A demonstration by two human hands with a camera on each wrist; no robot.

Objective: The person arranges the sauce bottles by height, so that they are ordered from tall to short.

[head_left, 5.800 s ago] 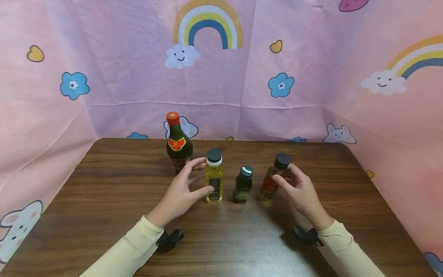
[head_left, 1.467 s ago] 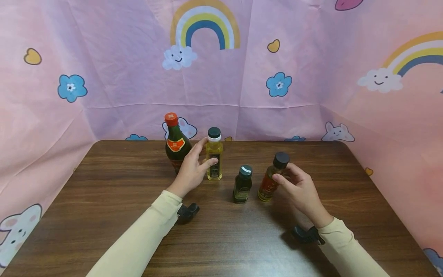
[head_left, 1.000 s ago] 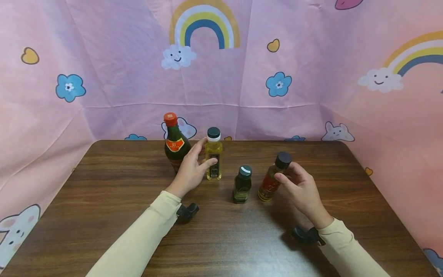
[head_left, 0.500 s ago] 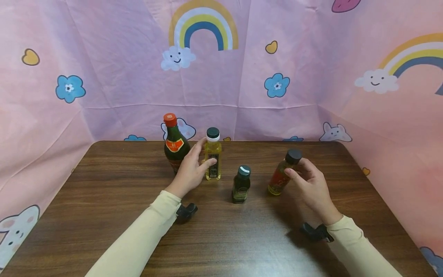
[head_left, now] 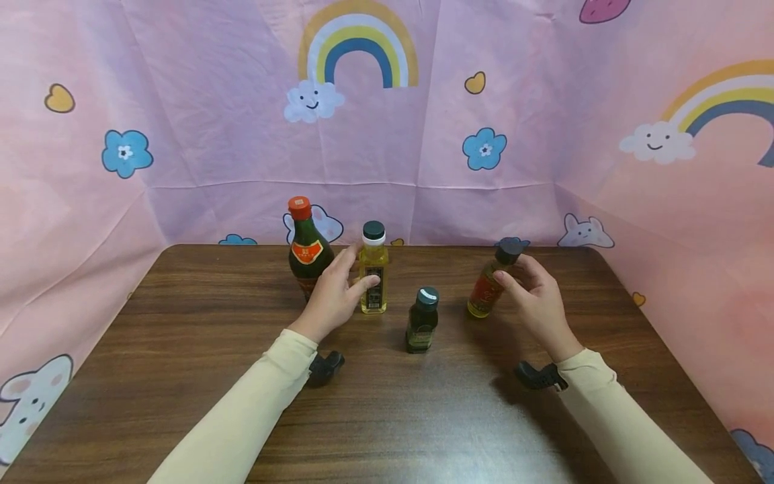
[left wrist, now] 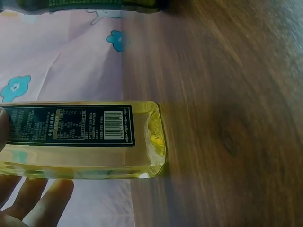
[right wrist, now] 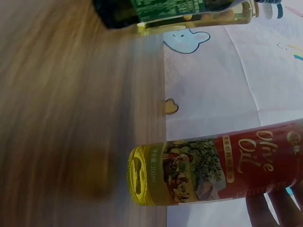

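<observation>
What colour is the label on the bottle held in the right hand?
The label is mainly red; it shows best in the right wrist view.

Three views, one tabletop [head_left: 387, 430]

Head cam looked forward and down from high, near side. Wrist cams sat low, sideways, facing far curtain [head_left: 205, 121]: left close on yellow bottle [left wrist: 85, 127], right on red-labelled bottle [right wrist: 218, 165]; both caught small green bottle [head_left: 421, 326].

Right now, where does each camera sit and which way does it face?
Head: on the head, facing forward and down at the table; left hand, right hand, sleeves show.
Left wrist: on that wrist, facing the yellow bottle; left fingers show.
Right wrist: on that wrist, facing the red-labelled bottle; right fingers show.
Shared: the red-labelled bottle, in head and right wrist.
</observation>
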